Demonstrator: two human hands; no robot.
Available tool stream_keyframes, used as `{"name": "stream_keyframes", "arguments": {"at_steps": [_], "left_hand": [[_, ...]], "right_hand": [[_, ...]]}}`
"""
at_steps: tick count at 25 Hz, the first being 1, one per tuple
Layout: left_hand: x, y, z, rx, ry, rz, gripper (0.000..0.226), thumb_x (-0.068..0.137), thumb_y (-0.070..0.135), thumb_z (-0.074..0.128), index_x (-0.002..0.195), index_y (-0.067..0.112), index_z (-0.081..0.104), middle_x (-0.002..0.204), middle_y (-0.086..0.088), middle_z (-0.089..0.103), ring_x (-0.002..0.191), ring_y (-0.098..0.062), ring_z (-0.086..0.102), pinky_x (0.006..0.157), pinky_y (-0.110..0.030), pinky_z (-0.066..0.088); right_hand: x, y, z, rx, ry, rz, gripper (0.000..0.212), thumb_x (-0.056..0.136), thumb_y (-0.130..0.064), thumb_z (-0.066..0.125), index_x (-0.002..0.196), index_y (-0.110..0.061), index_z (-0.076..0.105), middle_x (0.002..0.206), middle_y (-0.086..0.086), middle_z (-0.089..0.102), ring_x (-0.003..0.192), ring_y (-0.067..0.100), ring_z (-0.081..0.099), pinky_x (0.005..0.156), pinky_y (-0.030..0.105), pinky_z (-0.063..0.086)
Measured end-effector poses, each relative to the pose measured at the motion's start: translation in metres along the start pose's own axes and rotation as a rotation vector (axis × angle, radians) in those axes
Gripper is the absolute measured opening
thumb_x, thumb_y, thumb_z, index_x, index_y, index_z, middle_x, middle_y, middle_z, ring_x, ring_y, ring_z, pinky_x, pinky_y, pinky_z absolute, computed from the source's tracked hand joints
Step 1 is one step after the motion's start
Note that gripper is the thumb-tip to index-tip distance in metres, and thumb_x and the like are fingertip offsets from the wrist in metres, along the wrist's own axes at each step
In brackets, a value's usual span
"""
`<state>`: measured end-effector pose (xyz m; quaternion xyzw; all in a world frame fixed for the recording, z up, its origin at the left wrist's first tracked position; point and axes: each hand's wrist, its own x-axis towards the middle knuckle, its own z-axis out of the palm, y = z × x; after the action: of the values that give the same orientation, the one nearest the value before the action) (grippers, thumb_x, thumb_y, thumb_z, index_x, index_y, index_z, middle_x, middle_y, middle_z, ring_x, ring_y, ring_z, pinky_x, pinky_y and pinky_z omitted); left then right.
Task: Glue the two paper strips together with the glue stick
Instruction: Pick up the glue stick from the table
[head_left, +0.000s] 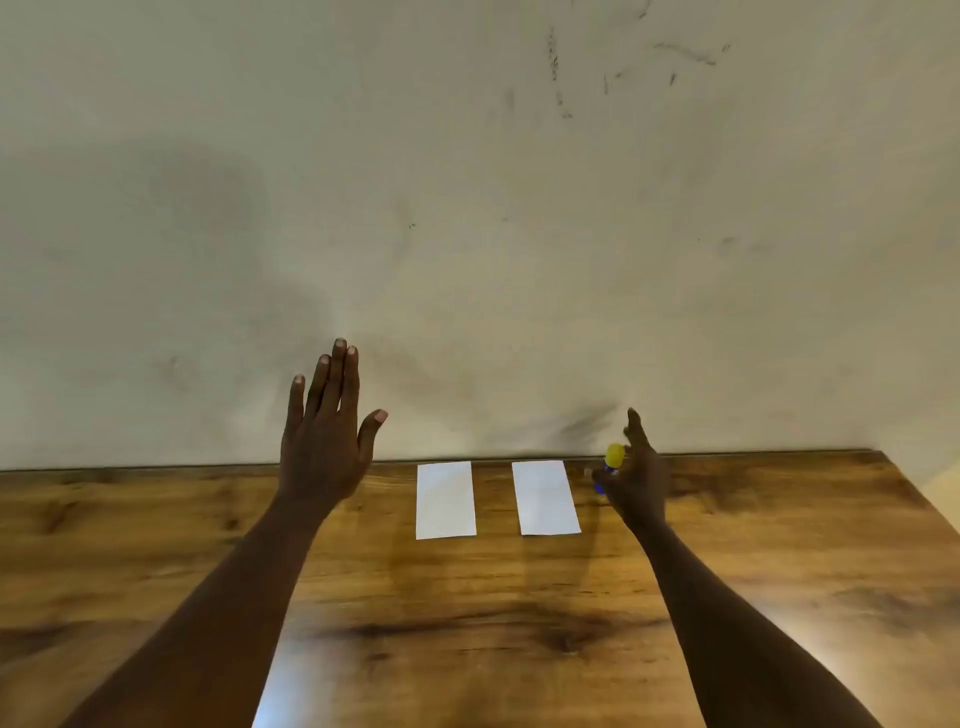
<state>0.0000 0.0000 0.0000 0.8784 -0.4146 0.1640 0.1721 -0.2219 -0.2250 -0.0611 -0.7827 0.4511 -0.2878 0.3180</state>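
Observation:
Two white paper strips lie side by side near the table's far edge, the left strip (445, 500) and the right strip (545, 497), a gap between them. A glue stick (613, 458) with a yellow cap and blue body stands just right of the right strip. My right hand (640, 480) is at the glue stick, fingers curled partly around it; whether it grips the stick is unclear. My left hand (326, 431) is raised flat above the table, left of the strips, fingers spread and holding nothing.
The wooden table (467, 613) runs up to a pale, scuffed wall (467, 208) right behind the strips. The table's right edge slants away at the far right.

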Motion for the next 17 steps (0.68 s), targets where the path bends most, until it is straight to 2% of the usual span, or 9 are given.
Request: {"name": "stream_keyframes", "arguments": {"at_steps": [2,4,6,8,12,14,17], "left_hand": [[-0.002,0.0,0.005,0.013,-0.009,-0.007,0.068,0.087,0.046,0.017,0.138,0.008,-0.006,0.15,-0.008,-0.001,0.139,-0.025,0.003,0.113,-0.044,0.006],[-0.008,-0.002,0.014,0.04,-0.032,-0.003,0.07,0.086,0.051,0.011,0.139,0.008,-0.006,0.15,-0.007,-0.002,0.14,-0.026,0.004,0.113,-0.044,0.006],[-0.01,-0.005,0.017,0.043,-0.034,0.01,0.074,0.085,0.059,0.001,0.139,0.008,-0.005,0.149,-0.006,-0.003,0.14,-0.025,0.004,0.113,-0.044,0.006],[-0.009,-0.005,0.016,0.027,-0.05,0.01,0.073,0.086,0.058,0.002,0.139,0.008,-0.004,0.15,-0.007,-0.001,0.139,-0.024,0.004,0.113,-0.045,0.008],[-0.003,0.002,0.008,-0.014,-0.074,0.006,0.06,0.094,0.036,0.03,0.141,0.006,0.006,0.152,-0.012,0.012,0.141,-0.027,0.011,0.114,-0.045,0.009],[0.004,0.011,0.0,-0.088,-0.099,-0.008,0.054,0.096,0.026,0.036,0.141,0.006,0.016,0.151,-0.015,0.022,0.141,-0.029,0.018,0.115,-0.044,0.014],[0.017,0.033,-0.028,-0.316,-0.065,-0.024,0.046,0.093,0.023,0.043,0.135,0.006,0.035,0.144,-0.015,0.039,0.135,-0.029,0.033,0.11,-0.041,0.029]], "right_hand": [[0.002,0.006,0.007,0.03,0.026,0.08,0.074,0.065,0.003,0.074,0.131,-0.002,0.04,0.115,0.024,0.061,0.103,0.04,0.058,0.087,0.045,0.047],[-0.001,0.016,0.016,-0.007,0.032,0.09,0.039,0.068,0.001,0.072,0.105,0.002,0.06,0.094,0.024,0.068,0.09,0.041,0.062,0.075,0.04,0.047],[0.0,0.02,0.019,0.02,0.031,0.086,0.013,0.071,-0.001,0.07,0.081,0.004,0.063,0.079,0.023,0.069,0.077,0.04,0.062,0.066,0.037,0.045],[0.002,0.017,0.017,0.038,0.04,0.076,0.011,0.073,-0.002,0.068,0.076,0.007,0.062,0.076,0.024,0.069,0.072,0.037,0.061,0.063,0.035,0.042],[0.008,-0.004,0.007,0.093,0.035,0.03,0.017,0.077,-0.01,0.067,0.08,0.006,0.061,0.079,0.024,0.068,0.071,0.032,0.059,0.059,0.026,0.037],[0.009,-0.025,0.001,0.145,0.023,-0.021,0.023,0.078,-0.014,0.067,0.088,0.006,0.061,0.086,0.023,0.068,0.076,0.029,0.059,0.065,0.03,0.042],[0.008,-0.067,-0.012,0.207,0.022,-0.135,0.025,0.078,-0.014,0.067,0.093,0.006,0.061,0.091,0.023,0.068,0.082,0.032,0.06,0.073,0.037,0.046]]}}
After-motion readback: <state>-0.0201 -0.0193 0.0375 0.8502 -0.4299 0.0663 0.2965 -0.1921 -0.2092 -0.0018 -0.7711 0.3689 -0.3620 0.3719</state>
